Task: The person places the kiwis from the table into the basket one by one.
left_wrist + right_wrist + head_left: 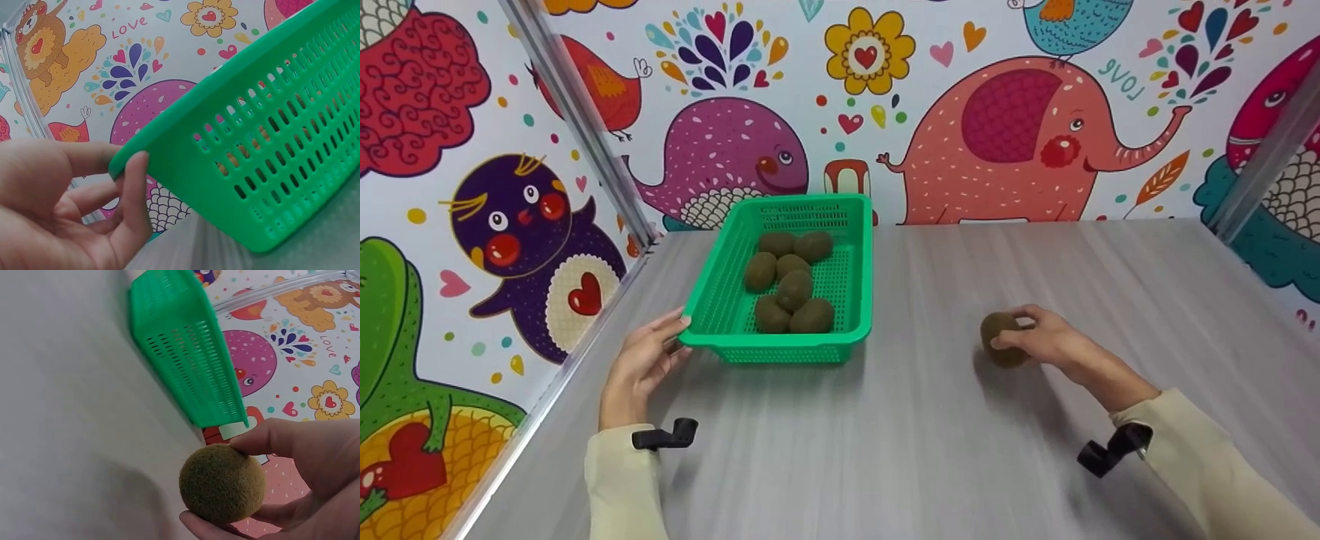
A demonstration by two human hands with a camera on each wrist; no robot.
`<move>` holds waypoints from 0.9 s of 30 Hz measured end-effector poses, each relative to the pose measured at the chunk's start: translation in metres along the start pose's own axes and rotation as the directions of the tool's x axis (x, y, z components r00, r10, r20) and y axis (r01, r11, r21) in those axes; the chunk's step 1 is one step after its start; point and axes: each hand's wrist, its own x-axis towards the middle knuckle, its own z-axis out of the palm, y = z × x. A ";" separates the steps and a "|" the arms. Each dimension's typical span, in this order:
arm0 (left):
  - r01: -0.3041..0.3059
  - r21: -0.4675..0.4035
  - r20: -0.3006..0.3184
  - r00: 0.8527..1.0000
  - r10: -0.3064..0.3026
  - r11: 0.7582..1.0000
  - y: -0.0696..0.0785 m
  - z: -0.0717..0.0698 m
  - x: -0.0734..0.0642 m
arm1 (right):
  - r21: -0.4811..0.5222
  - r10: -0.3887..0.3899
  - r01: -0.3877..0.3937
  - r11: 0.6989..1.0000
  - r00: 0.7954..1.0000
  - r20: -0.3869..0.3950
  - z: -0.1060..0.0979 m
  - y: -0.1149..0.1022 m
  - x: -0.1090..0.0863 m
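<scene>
A fuzzy brown kiwi [1001,339] is in my right hand [1054,341], pinched between thumb and fingers over the right part of the table. In the right wrist view the same kiwi [222,482] shows close up, with its shadow on the tabletop. My left hand [649,364] grips the near left corner of a green plastic basket [780,340]. The left wrist view has the thumb and a finger pinching the rim of the basket [225,95]. Several kiwis [795,289] lie inside the basket, some touching one another.
The basket stands on a grey wood-grain table [915,450], left of centre. Behind it rises a wall panel [870,135] printed with cartoon animals. Another printed panel [435,210] borders the left side, with a metal post [585,120] at the corner.
</scene>
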 end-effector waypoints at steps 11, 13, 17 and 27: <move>-0.004 0.017 -0.009 1.000 0.004 1.000 -0.001 0.001 0.001 | 0.238 -0.011 -0.015 0.971 0.994 0.105 0.000 -0.028 0.014; -0.005 0.018 -0.009 1.000 0.005 1.000 -0.002 0.001 0.001 | 0.264 -0.024 -0.003 0.965 0.995 0.101 0.002 -0.033 0.017; 0.001 0.017 -0.011 1.000 -0.001 1.000 -0.002 0.001 0.001 | 0.285 -0.035 0.006 0.958 0.995 0.098 0.004 -0.043 0.021; 0.006 0.018 -0.018 1.000 -0.005 1.000 0.000 0.003 0.001 | 0.357 -0.045 0.008 0.934 0.995 0.094 -0.002 -0.078 0.030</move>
